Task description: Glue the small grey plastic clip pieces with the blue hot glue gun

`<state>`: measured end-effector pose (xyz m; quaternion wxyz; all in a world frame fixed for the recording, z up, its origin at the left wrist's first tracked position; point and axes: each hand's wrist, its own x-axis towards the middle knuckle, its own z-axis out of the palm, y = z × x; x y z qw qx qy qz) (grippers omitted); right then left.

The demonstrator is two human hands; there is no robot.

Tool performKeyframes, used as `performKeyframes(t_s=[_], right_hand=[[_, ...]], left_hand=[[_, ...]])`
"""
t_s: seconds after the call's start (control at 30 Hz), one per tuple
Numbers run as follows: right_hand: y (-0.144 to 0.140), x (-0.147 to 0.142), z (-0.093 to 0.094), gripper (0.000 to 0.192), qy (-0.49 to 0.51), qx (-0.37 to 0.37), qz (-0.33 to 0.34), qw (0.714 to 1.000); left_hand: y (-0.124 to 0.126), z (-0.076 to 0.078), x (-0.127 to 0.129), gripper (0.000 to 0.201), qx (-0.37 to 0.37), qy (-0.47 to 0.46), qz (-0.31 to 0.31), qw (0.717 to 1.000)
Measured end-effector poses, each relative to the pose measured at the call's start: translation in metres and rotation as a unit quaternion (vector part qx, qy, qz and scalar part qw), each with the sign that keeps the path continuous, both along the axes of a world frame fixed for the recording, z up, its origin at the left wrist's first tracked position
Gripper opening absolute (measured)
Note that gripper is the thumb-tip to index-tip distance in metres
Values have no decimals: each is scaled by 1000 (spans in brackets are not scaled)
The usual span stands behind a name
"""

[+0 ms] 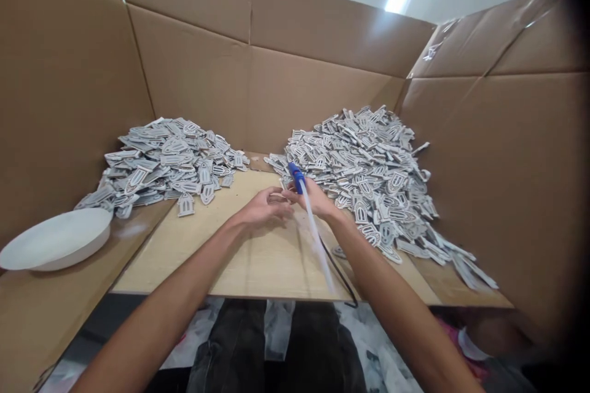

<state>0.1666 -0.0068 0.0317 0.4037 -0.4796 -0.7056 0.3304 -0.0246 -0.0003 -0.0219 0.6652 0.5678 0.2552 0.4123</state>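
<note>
Blue-tipped glue gun with a long translucent glue stick [302,193] sits gripped in my right hand [318,199], its nozzle pointing away from me toward the far cardboard wall, the stick trailing back over my wrist and a thin black cord [341,276] running off the near edge of the pale wooden board [258,258]. My left hand [265,206] meets it just beside the nozzle, fingertips pinched on a small flat cut-out piece [276,198] held low over the board; I cannot make out its shape or whether glue is on it.

Outward to my right lies a large heap of grey-and-white arch-shaped cut-out pieces [373,178], spilling along the board and down toward the near corner. To my left, well apart from it, a smaller heap of the same pieces [166,163] rests against the side wall, with a few strays on the board. By my reading the work is far from finished: both heaps are big, and I cannot tell from here which holds finished pieces and which waits.

A white shallow round dish [55,239] stands on the brown cardboard ledge at far left; its contents, if any, do not show. Tall brown cardboard walls [322,92] screen the bench on three sides. The gun's body and trigger are hidden inside my grip, and the right edge of the view fades to dark.
</note>
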Motion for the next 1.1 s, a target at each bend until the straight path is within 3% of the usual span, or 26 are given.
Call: performKeyframes(t_s=[0.17,0.23,0.37,0.47,0.57,0.67,0.8,0.93,1.1], right_hand=[[4,-12,-16,48,57,2,25,998],[4,-8,-23,42,59,14,22,998],[2,2,-33,20,-42,44,3,998],[-2,3,-36,25,-128,43,28,990],[-5,0,-38,22,-172,51,49,983],[-5,-1,-38,19,-192,46,33,980],[-5,4,-34,19,-179,53,4,982],[-6,8,-28,17,-76,51,-20,996],[-9,3,-23,25,50,50,-54,996]], left_hand=[[7,3,-2,34,-19,-15,3,1000],[9,7,-3,23,-32,9,33,999],[12,14,-9,7,-58,49,162,984],[14,16,-16,7,-62,81,280,955],[16,16,-22,10,-61,103,348,930],[18,15,-23,11,-62,110,358,925],[18,12,-20,15,-30,115,316,941],[15,8,-19,22,20,153,285,946],[13,12,-20,24,49,142,290,945]])
